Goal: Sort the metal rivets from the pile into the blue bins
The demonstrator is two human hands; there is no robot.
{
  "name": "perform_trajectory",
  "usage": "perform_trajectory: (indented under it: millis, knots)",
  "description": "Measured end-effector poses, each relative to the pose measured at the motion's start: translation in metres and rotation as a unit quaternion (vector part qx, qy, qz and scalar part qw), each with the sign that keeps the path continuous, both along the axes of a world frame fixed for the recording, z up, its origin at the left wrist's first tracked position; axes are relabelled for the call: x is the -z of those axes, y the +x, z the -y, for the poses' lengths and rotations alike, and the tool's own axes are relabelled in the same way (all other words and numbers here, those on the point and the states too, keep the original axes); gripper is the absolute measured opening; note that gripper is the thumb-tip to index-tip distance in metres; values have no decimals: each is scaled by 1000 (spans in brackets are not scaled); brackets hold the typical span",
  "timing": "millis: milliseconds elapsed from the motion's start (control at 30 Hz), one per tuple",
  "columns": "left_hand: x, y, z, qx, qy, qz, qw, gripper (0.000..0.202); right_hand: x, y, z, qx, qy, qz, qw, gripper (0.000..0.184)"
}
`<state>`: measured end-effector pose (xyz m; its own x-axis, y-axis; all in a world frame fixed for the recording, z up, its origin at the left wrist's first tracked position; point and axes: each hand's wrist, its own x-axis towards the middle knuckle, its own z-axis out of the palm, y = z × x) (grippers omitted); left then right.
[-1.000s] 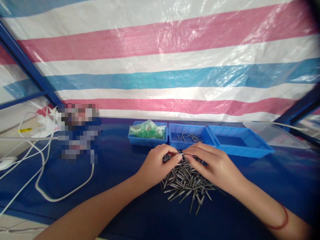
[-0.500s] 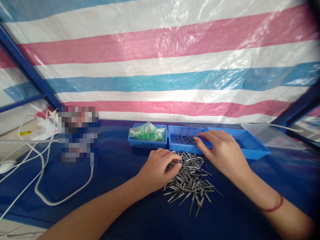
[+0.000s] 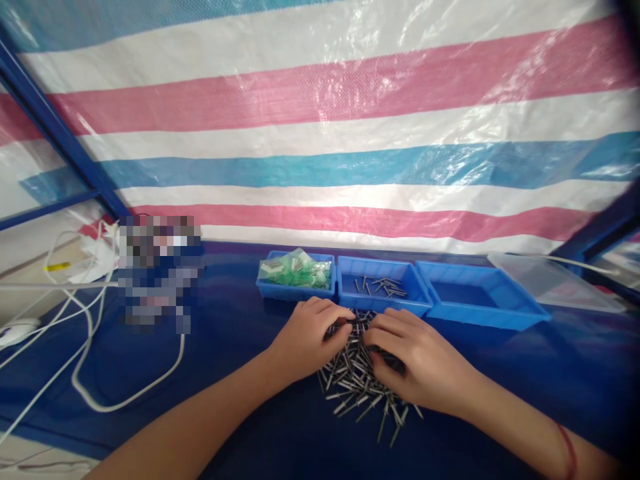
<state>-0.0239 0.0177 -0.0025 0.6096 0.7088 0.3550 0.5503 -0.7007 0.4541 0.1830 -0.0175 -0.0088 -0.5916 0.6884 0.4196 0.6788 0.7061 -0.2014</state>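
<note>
Lying on the dark blue table (image 3: pixel 300 437): a heap of thin silver metal pins (image 3: pixel 354 373), three blue plastic boxes (image 3: pixel 370 302) in a row, a bendy white cord (image 3: pixel 103 409).

R hand (image 3: pixel 415 353) hides pt of pin pile (image 3: pixel 355 383); can't tell if it grips any. L forearm (image 3: pixel 200 413) cut off at btm edge. Pixelated patch (image 3: pixel 160 257) unreadable.

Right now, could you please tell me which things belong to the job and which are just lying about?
Likely in use:
metal pins, piled at the left hand and right hand;
middle blue bin, holding some loose pins;
perhaps left blue bin and right blue bin, in its row.

Apparently just lying about:
white cables, at left;
translucent plastic sheet, far right.
</note>
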Motion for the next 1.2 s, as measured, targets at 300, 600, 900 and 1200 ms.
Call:
perform_trajectory:
  millis: [300,600,900,1200]
  knots:
    - [-1,-2,3,9,6,-24,1000,16,2,-2,-3,1,-69,7,998,13]
    - [-2,-5,-1,20,9,-49,999,17,-1,-3,-4,0,-89,41,995,16]
    - [-3,-5,0,56,9,-72,996,18,-23,-5,-6,-19,-157,88,984,20]
    - [1,-3,2,64,20,-75,995,17,-30,-5,-9,-2,-194,43,980,16]
